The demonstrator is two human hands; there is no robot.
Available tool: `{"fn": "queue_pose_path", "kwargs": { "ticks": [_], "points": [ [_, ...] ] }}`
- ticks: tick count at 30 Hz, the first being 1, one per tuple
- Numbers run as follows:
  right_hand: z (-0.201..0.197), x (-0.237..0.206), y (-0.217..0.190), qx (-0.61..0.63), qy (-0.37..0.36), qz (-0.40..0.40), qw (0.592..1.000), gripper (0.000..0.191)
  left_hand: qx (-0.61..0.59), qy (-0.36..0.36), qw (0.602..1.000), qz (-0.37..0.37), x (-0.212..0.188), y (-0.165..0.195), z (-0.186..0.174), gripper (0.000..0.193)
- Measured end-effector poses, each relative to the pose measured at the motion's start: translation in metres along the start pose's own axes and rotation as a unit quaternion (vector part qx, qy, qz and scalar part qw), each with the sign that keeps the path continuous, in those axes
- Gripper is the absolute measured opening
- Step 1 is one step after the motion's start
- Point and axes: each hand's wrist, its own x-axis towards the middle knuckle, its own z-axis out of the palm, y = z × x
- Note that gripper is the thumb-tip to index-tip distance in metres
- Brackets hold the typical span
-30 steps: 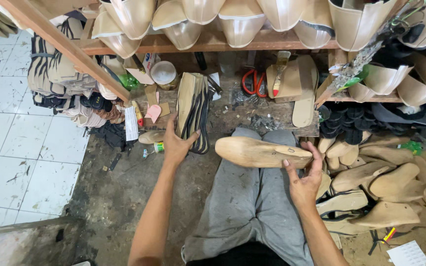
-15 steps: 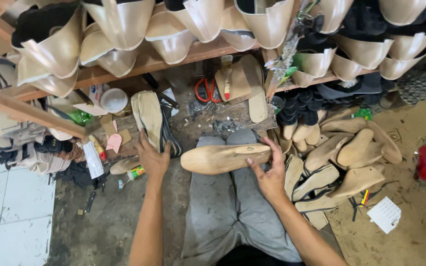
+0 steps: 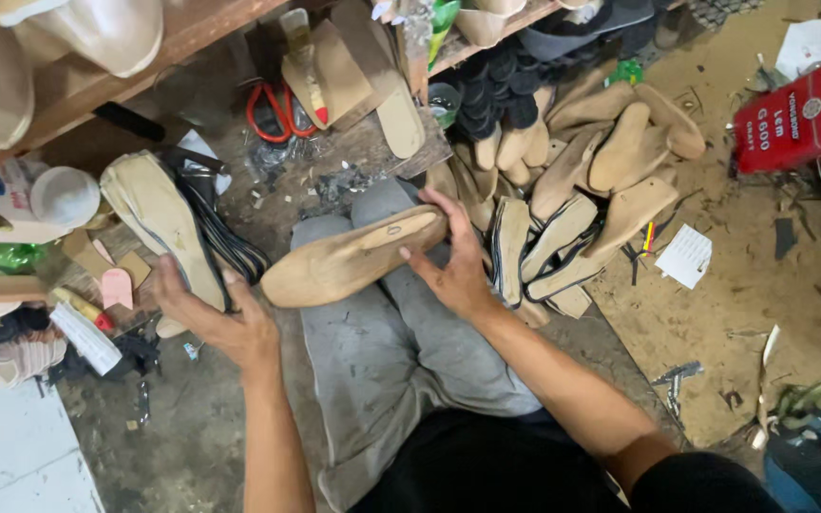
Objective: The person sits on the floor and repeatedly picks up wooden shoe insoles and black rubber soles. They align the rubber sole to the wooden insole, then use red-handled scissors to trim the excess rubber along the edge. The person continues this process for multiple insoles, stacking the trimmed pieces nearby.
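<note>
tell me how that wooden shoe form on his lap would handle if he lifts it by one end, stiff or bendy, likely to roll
The wooden shoe form looks carved from solid wood, so it would probably stay stiff. The right hand grips only its heel end, so it is probably not too heavy. Its rounded body resting across the grey trousers could rock or roll if released.

Dirt floor [image 3: 715,313]; piled wooden lasts [image 3: 610,171]

Both forearms reach forward over the lap. The left hand [image 3: 216,318] curls its fingers in a grip; the right hand [image 3: 453,256] clasps with fingers spread.
</note>
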Motion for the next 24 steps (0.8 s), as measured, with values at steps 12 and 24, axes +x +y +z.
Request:
{"fn": "queue_pose_path", "kwargs": {
  "ticks": [12,24],
  "points": [
    [-0.081,-0.040,0.206,0.177,0.130,0.366,0.904,0.028,-0.010,-0.188,0.979,0.078,-0.023,0.078,0.040,0.044],
    [-0.076,-0.125,0.297,-0.276,0.198,0.335,0.879,0.043,0.005,-0.189,0.979,0.071,-0.020,0.071,0.060,0.046]
  ]
}}
